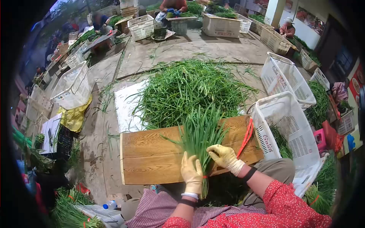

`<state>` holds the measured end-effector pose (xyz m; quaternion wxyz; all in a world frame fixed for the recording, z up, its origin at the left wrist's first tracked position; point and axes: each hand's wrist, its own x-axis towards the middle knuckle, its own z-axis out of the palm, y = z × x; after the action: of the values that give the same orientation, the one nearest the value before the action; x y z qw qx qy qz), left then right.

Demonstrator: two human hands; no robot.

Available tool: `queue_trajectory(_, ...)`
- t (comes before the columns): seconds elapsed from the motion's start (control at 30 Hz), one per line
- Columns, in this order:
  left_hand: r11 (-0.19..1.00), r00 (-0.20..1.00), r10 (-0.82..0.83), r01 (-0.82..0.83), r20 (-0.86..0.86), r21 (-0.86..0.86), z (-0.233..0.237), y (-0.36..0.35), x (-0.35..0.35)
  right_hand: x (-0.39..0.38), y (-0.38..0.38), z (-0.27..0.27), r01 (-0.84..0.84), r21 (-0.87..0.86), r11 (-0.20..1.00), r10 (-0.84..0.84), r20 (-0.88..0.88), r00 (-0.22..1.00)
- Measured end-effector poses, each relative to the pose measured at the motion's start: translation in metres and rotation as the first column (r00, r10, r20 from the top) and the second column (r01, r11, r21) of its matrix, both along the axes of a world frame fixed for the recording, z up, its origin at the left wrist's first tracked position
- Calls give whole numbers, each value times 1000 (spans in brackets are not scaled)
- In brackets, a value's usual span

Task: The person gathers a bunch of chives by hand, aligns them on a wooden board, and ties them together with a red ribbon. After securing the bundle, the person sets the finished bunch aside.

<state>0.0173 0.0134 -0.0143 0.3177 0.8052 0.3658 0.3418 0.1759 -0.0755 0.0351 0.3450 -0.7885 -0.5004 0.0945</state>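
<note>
A bunch of long green chives (199, 133) lies across a wooden board (152, 155) in front of me, its leaves pointing away and its stems hanging past the near edge. A red tie (205, 176) circles the stems. My left hand (191, 173), in a pale yellow glove, rests against the bunch's left side, fingers stretched and thumb apart. Also gloved, my right hand (224, 156) is at the bunch's right edge with fingers curled in; what is between its fingertips is too small to make out. Several loose red ties (246, 138) lie on the board's right end.
A large heap of loose chives (190, 87) sits on a white sheet (129, 102) beyond the board. White plastic crates (287, 125) stand close on my right; another crate (74, 85) is at left. Tied bunches (78, 209) lie at lower left. Other people work farther back.
</note>
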Motion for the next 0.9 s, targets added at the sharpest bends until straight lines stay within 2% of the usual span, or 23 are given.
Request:
queue_trajectory(0.1, 1000, 999, 6, -5, 33, -31, -5, 1, 0, -2, 0, 2, 61, -84, 995, -70, -112, 991)
queue_trajectory(0.13, 999, 999, 6, -4, 41, -38, -6, 1, 1, 0, 5, -5, 68, -30, 997, -70, -83, 994)
queue_trajectory(0.23, 999, 999, 5, -4, 42, -32, -5, 0, 2, 3, 8, -17, 142, -113, 983, -171, -323, 931)
queue_trajectory(0.37, 999, 999, 5, -4, 36, -43, -5, 0, 1, 11, 16, -23, 156, -144, 977, -199, -373, 906)
queue_trajectory(0.5, 1000, 1000, 7, -6, 29, -26, -6, -2, 1, 20, 24, -19, 100, -221, 970, -197, -476, 857)
queue_trajectory(0.53, 1000, 1000, 9, -8, 26, -23, -6, -2, 1, 21, 25, -21, 94, -193, 977, -173, -452, 875)
queue_trajectory(0.63, 1000, 1000, 7, -7, 21, -14, -6, -2, 2, 27, 28, -19, 27, -271, 962, -202, -645, 737)
queue_trajectory(0.77, 1000, 1000, 10, -10, 18, -19, -7, -2, 2, 34, 28, -15, -42, -345, 938, -232, -710, 665)
queue_trajectory(0.9, 1000, 1000, 14, -14, 15, 2, -6, -3, 3, 27, 28, -11, 78, -340, 937, -301, -674, 674)
